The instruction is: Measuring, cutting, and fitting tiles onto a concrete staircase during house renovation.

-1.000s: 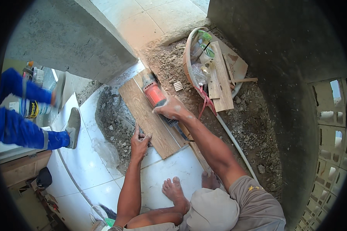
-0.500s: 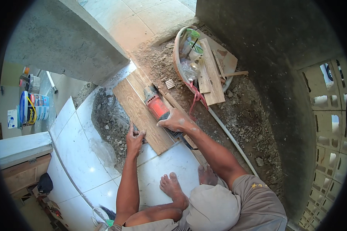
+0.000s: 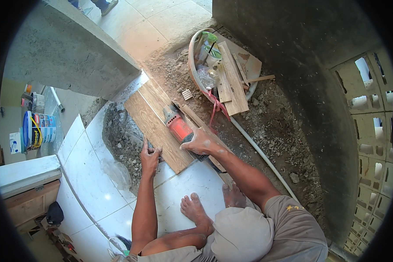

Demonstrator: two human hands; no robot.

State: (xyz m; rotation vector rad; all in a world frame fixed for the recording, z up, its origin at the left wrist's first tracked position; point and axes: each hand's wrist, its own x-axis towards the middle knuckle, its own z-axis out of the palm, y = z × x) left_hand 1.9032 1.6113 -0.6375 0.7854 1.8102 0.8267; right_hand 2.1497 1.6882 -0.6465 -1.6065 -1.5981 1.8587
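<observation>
A long wood-look tile plank [image 3: 155, 122] lies diagonally across white floor tiles and rubble. My right hand [image 3: 201, 143] grips a red angle grinder [image 3: 179, 126] that rests on the plank's right edge. My left hand [image 3: 149, 156] presses flat on the plank's near left edge, fingers spread over it. My bare feet [image 3: 197, 212] rest on the white tiles just below the plank.
Grey rubble [image 3: 120, 137] fills a gap left of the plank. A shallow basin [image 3: 196, 70] holding plank offcuts and bottles sits behind. A white pipe [image 3: 262, 155] runs along the dirt on the right. A paint bucket [image 3: 39, 129] stands far left; concrete walls enclose both sides.
The view has shifted, so everything sits lower in the picture. The grinder and my right hand have slid nearer along the plank. The person in blue at the left is gone from view.
</observation>
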